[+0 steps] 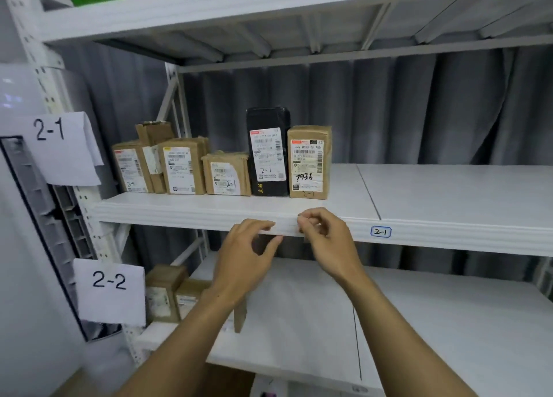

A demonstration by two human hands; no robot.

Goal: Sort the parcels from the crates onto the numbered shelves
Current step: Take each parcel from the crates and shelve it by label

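Two bare forearms come up from the bottom of the view, and both hands are at the front lip of the middle shelf: the left hand (245, 247) just under the edge with its fingers (263, 226) loosely curled and nothing in them, the right hand (326, 235) beside it, its fingers (308, 217) bunched towards the thumb. Whether they pinch something small, I cannot tell. Behind them stands the white shelving rack (209, 10), a grey curtain (419, 112) hanging at its back. Shelf 2-1 (449, 193) is the board at hand height, shelf 2-2 (419, 322) the one below. The parcels are lined up along the left part of shelf 2-1: the tall black parcel (267, 151) upright, the brown parcel marked 7936 (309, 163) touching its right side and nearest the hands, and lower brown parcels (182, 169) running off to the left. A few more brown parcels (167, 292) sit at the left end of shelf 2-2. Paper signs reading 2-1 (59, 145) and 2-2 (109, 289) hang on the left upright, and a small 2-1 sticker (380, 231) marks the shelf edge. No crate in shot. My read: this is the gap between placings, with no parcel in hand. The next move calls for turning to the crates, picking one parcel, reading its handwritten number and matching it to a sign.
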